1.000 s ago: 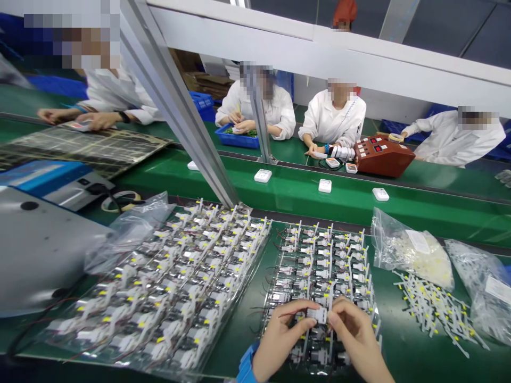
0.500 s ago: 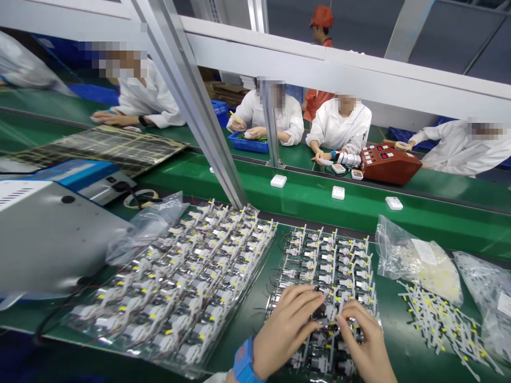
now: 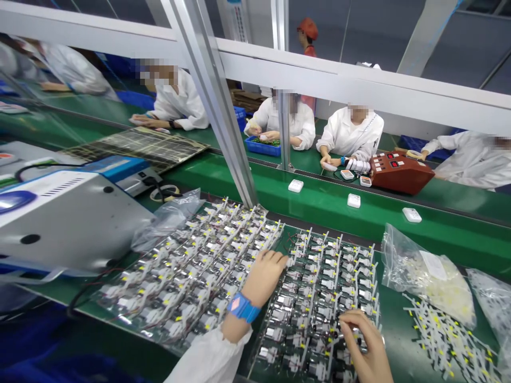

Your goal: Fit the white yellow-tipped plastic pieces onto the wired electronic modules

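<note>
My left hand (image 3: 266, 277), with a blue wrist strap (image 3: 243, 307), reaches to the far left side of the right-hand tray (image 3: 255, 367). Its fingers are closed together at a small motor-like part (image 3: 291, 261); whether they grip it is hidden. Over the tray's right side is my right hand (image 3: 368, 343), thumb and index tips together in a pinch. What lies between them is too small to make out. Rows of small silver and white parts with wires fill this tray, and long white strips (image 3: 316, 272) run across them.
A second tray (image 3: 187, 271) of similar parts with yellow tags lies left. On the right are loose white ties (image 3: 447, 335) with yellow ends and a plastic bag (image 3: 431, 282). A grey machine (image 3: 80, 223) stands left. Beyond a metal post (image 3: 223, 106), co-workers sit across the green line.
My left hand has left the middle of the right tray and moved up and left to its far edge. My right hand stays near the tray's right side. The view has shifted left.
</note>
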Motion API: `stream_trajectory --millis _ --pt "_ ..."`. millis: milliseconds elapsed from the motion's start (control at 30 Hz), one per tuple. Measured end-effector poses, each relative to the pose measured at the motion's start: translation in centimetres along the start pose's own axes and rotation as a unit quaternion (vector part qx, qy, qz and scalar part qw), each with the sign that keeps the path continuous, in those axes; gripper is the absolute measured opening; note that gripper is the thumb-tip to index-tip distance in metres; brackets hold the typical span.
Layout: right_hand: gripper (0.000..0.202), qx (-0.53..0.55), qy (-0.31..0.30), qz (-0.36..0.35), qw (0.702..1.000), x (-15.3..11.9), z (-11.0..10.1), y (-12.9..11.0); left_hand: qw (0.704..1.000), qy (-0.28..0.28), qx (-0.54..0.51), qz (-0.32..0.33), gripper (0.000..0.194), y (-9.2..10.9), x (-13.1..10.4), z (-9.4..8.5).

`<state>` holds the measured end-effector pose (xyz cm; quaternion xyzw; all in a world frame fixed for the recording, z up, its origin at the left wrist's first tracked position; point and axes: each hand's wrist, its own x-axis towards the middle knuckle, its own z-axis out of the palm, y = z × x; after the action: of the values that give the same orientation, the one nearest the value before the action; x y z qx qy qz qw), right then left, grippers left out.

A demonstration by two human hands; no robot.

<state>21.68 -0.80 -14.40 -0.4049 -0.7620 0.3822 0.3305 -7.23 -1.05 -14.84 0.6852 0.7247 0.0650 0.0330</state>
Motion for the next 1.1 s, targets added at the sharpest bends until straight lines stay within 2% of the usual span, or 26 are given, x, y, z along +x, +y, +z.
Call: stream_trajectory --millis 100,200,300,433,667,833,1100 --pt "0.017 0.023 0.017 -0.014 0.999 0.0 0.3 -0.3 0.999 -0.011 0.015 -0.047 0.035 -0.8 0.9 0.6" --pt "0.021 0.035 0.042 -0.023 0.998 0.0 0.5 -0.6 0.997 -0.026 0.014 -0.065 0.039 -1.1 1.4 1.1" --pt "0.025 0.04 0.063 -0.028 0.997 0.0 0.6 -0.7 0.998 -0.04 -0.003 -0.054 0.038 -1.4 1.6 1.4" --pt "0.023 0.048 0.045 -0.028 0.997 0.1 0.7 -0.6 0.998 -0.049 -0.026 -0.035 0.035 -1.5 1.7 1.6" --pt "0.022 0.048 0.031 -0.023 0.998 0.2 0.8 -0.6 0.997 -0.046 -0.043 -0.036 0.035 -1.3 2.1 2.1" --pt "0.024 0.046 0.037 -0.021 0.998 0.1 1.0 -0.6 0.997 -0.042 -0.037 -0.052 0.032 -1.3 2.2 1.6" --pt "0.029 0.032 0.051 -0.03 0.998 0.2 1.2 -0.8 0.998 -0.042 -0.017 -0.05 0.03 0.0 2.4 0.3"
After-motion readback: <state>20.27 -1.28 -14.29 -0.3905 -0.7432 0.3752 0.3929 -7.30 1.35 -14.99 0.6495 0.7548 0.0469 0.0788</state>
